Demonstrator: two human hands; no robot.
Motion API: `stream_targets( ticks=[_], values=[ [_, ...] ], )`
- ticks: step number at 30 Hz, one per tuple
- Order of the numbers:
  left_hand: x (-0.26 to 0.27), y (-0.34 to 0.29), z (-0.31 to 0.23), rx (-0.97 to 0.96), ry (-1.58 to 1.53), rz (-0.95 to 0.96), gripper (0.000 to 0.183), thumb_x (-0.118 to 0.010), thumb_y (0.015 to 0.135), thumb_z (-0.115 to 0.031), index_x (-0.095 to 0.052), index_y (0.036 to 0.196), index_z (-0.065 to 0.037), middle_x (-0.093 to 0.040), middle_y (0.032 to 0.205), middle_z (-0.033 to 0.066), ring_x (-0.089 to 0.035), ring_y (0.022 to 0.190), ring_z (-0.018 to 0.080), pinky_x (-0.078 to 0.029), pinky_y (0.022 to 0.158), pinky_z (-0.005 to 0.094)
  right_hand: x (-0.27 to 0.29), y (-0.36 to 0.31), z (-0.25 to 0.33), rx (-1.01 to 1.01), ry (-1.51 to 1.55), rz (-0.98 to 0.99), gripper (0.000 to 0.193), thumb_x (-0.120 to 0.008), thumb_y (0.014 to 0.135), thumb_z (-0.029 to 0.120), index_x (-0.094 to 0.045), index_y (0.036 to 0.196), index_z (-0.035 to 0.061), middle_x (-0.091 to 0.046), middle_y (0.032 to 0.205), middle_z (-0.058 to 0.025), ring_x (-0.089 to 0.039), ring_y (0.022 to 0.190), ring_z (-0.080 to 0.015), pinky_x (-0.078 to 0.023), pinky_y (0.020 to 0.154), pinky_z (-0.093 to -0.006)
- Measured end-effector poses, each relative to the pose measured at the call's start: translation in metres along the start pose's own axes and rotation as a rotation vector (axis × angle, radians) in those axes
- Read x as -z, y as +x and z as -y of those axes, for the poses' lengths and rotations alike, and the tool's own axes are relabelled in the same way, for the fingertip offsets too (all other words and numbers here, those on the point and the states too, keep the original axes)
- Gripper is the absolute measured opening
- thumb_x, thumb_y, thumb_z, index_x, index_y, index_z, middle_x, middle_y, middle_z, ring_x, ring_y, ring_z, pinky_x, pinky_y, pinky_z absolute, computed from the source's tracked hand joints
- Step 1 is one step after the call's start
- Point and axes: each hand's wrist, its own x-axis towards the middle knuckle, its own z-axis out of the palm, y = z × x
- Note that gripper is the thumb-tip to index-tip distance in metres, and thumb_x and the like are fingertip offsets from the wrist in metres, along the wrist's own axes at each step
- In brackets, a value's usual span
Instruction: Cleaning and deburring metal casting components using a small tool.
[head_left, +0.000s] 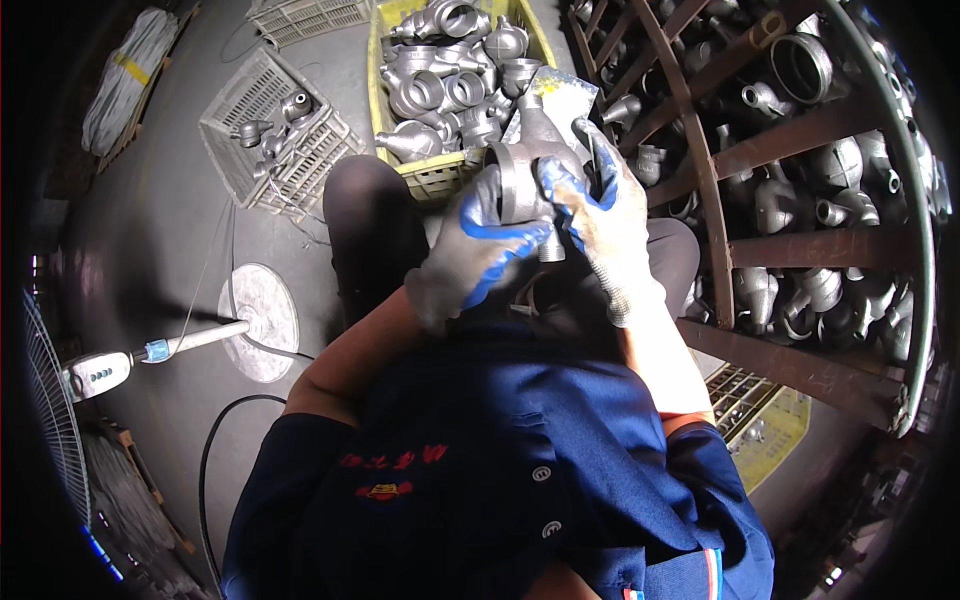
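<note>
A grey cast metal pipe fitting [530,172] with a wide round collar and narrower necks is held above my lap. My left hand [478,245], in a grey and blue work glove, grips its collar from the left and below. From the right, my gloved right hand [603,200] closes on its body, thumb across the front. The gloves hide part of the casting's right side. Just beyond it stands a yellow crate [383,100] heaped with similar castings [440,90].
A grey crate [225,155] with a few castings stands at the left. Along the right runs a brown metal rack [720,240] full of castings. A floor fan's round base [258,320] is at the left, with a black cable [205,460] nearby. A yellow tray [775,440] lies at the lower right.
</note>
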Motion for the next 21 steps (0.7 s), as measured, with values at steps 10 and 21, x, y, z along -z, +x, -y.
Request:
stream_targets(
  ticks=[10, 21],
  values=[
    [0.001, -0.014, -0.021, -0.214, -0.02, -0.02, 0.039, -0.072, 0.076, 0.003, -0.06, 0.113, 0.005, -0.056, 0.122, 0.0159, -0.057, 0.113, 0.0225, -0.045, 0.097, 0.0335, 0.019, -0.007, 0.013, 0.264, -0.194, 0.143, 0.074, -0.078, 0.073, 0.029, -0.046, 0.136, 0.0063, -0.052, 0.131, -0.0159, -0.049, 0.121, -0.0327, -0.038, 0.103, -0.0402],
    [0.007, 0.002, 0.001, -0.404, 0.692, 0.05, 0.043, -0.055, 0.085, -0.005, -0.048, 0.125, 0.008, -0.063, 0.105, 0.017, -0.063, 0.093, 0.0217, -0.05, 0.083, 0.0334, 0.014, -0.008, 0.014, -0.056, 0.133, 0.074, 0.06, -0.075, 0.077, 0.013, -0.052, 0.13, -0.0009, -0.061, 0.091, -0.0028, -0.054, 0.075, -0.006, -0.045, 0.069, -0.0207]
  ],
)
